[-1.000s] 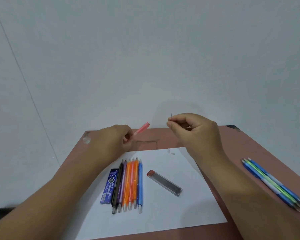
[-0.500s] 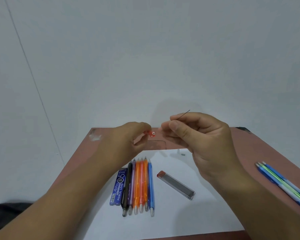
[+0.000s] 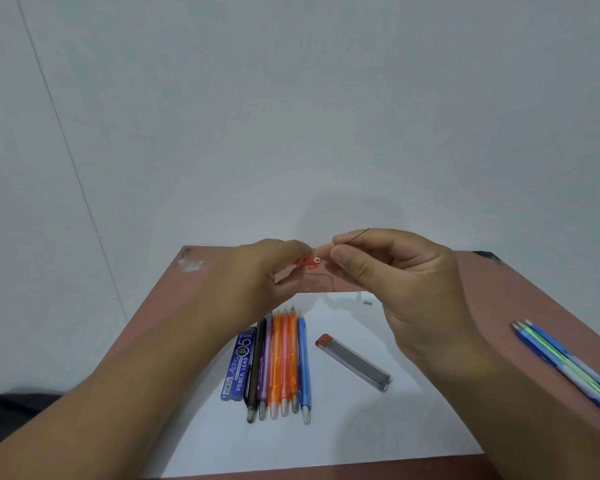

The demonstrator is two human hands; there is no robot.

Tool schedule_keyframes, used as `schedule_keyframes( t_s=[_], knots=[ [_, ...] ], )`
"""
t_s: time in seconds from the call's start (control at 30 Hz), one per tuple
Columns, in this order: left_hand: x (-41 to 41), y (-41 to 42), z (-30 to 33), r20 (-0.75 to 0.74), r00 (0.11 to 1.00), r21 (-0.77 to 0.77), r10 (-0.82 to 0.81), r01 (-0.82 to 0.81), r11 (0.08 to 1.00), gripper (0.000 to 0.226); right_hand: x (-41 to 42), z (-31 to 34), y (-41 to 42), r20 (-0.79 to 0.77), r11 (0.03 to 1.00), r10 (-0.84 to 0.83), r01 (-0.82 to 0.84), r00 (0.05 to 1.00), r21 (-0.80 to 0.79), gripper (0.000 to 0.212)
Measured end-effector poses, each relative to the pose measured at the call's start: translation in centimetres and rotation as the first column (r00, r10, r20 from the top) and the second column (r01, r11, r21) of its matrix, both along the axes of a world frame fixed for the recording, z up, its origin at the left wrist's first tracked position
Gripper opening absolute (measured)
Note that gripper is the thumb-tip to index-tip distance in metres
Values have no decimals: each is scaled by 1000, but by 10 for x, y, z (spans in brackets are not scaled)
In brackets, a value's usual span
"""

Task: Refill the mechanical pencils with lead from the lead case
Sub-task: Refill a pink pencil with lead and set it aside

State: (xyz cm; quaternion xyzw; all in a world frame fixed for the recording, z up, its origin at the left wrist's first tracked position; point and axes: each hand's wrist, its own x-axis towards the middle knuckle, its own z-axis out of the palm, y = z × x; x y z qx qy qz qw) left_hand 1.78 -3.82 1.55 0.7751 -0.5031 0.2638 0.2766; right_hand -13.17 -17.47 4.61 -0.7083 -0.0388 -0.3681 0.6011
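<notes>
Mid-refill: left hand [image 3: 257, 271] grips red pencil [image 3: 309, 262], right hand [image 3: 388, 268] pinches lead [image 3: 359, 233] beside its open end; six pencils [image 3: 281, 362] below wait.

Table [image 3: 520, 292]: reddish-brown top, with a pale scuffed patch [image 3: 189, 265] at the far left corner. White sheet of paper [image 3: 361, 434]: lies flat on the table. Two small pale bits [image 3: 365, 301]: rest on the paper's far edge, possibly erasers, too small to tell. Wall [image 3: 291, 98]: plain grey-white, behind the table. Dark cloth-like mass [image 3: 11, 417]: at the lower left, off the table.
</notes>
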Motion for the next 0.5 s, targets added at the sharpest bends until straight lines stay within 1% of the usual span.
schedule_keyframes(
  t_s=[0.13,0.23,0.3,0.5],
  knots=[
    [0,0,0,15,1000,10,-1,1,1000,16,1,0,0,0,1000,-8,8,1000,-8,19],
    [2,-2,-2,-8,999,-6,-44,44,999,21,0,0,0,9,1000,0,1,1000,-11,19],
    [3,-3,-3,-21,998,-12,-64,64,998,20,0,0,-1,17,1000,-1,1,1000,-12,18],
    [4,-3,-4,-15,998,-16,-66,66,998,18,1,0,-3,29,998,-25,27,999,-55,17]
  ],
)
